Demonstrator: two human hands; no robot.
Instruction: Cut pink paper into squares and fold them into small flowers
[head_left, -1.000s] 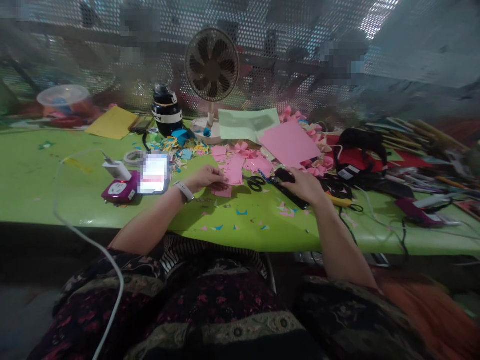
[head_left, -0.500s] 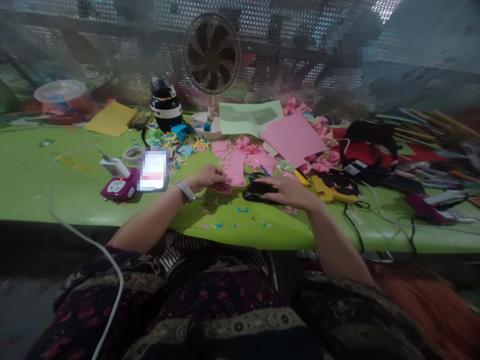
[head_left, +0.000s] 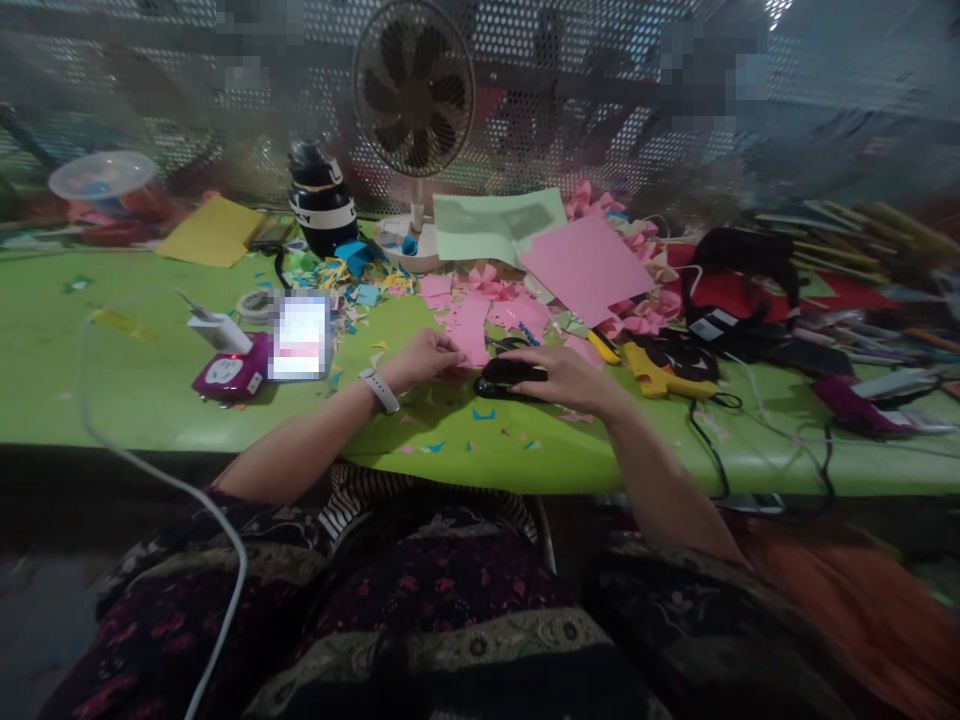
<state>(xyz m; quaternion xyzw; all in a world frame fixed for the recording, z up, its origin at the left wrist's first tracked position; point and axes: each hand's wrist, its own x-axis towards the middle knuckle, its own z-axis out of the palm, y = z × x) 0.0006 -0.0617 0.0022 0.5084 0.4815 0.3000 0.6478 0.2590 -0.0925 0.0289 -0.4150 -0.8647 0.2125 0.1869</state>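
My left hand [head_left: 424,357] rests on the green table [head_left: 135,400], its fingers pinched on a small pink paper piece [head_left: 452,372]. A pale watch sits on that wrist. My right hand [head_left: 568,378] is closed over a black stapler-like tool [head_left: 504,377], just right of the pink piece. Black-handled scissors [head_left: 508,344] lie right behind the tool. More pink paper pieces [head_left: 472,325] lie behind both hands.
A small fan [head_left: 413,95] and a black bottle [head_left: 322,205] stand at the back. A phone [head_left: 301,337] and a purple charger [head_left: 225,374] with a white cable lie left. A yellow glue gun [head_left: 660,374], cables and pencils crowd the right. Paper scraps litter the middle.
My right hand has moved left from the right side, bringing the black tool up next to the pink piece. My left hand has stayed on the paper.
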